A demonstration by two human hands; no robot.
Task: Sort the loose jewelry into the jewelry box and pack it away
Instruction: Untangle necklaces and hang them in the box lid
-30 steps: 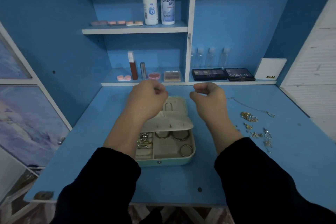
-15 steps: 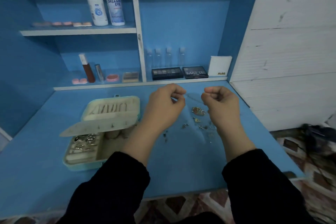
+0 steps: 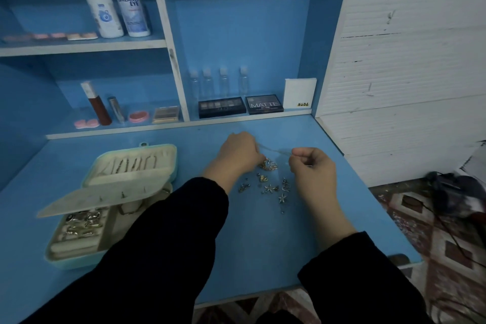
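Note:
A pale green jewelry box (image 3: 69, 262) lies open at the left of the blue desk, its lid (image 3: 168, 163) tipped back and an inner flap (image 3: 79, 201) raised. Silver rings (image 3: 83, 221) sit in its front left compartment. Several loose pieces of jewelry (image 3: 269, 188) are scattered to the right of the box. My left hand (image 3: 238, 154) and my right hand (image 3: 313, 168) are just behind that pile, fingers curled. A thin chain necklace (image 3: 276, 150) runs between them, and each hand pinches one end.
A low shelf at the back of the desk holds eyeshadow palettes (image 3: 264, 104), small clear bottles (image 3: 223, 81), a white card (image 3: 300, 93) and cosmetics (image 3: 97, 105). Two white bottles (image 3: 115, 2) stand on the upper shelf. The desk's right edge (image 3: 373, 197) drops to a patterned rug.
The view and both hands have swung right, from over the jewelry box to the loose pile. Both hands have dropped to the desk and taken hold of the thin chain.

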